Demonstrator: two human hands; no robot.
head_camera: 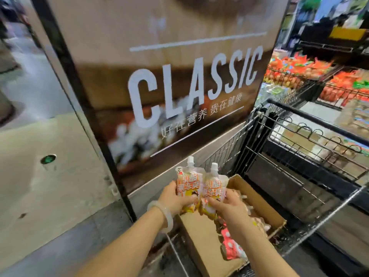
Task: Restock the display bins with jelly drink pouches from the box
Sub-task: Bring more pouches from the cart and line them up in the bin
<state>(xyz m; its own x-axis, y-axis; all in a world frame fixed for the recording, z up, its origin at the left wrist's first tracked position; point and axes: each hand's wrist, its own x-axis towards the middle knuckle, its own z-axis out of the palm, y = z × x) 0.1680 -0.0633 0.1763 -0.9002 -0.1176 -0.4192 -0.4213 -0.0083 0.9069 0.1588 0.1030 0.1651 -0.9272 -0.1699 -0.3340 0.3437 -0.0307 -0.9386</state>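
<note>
Left hand (175, 198) & right hand (229, 206) each grip an orange-white spouted jelly pouch (187, 182) above the open brown cardboard box (201, 242). Box w/ pouches left; wire display bins (295, 80) far, so restock prob. ongoing.

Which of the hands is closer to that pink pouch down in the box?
Right. The right hand is just above the pink pouch; the left hand is further off, over the cardboard box's flap.

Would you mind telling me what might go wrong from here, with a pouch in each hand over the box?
1. The left hand and right hand each grip a jelly pouch low on its body, so the pouches may slip back into the cardboard box.
2. The display bins lie beyond the shopping cart, so reaching across could snag a pouch on its wire rim.
</note>
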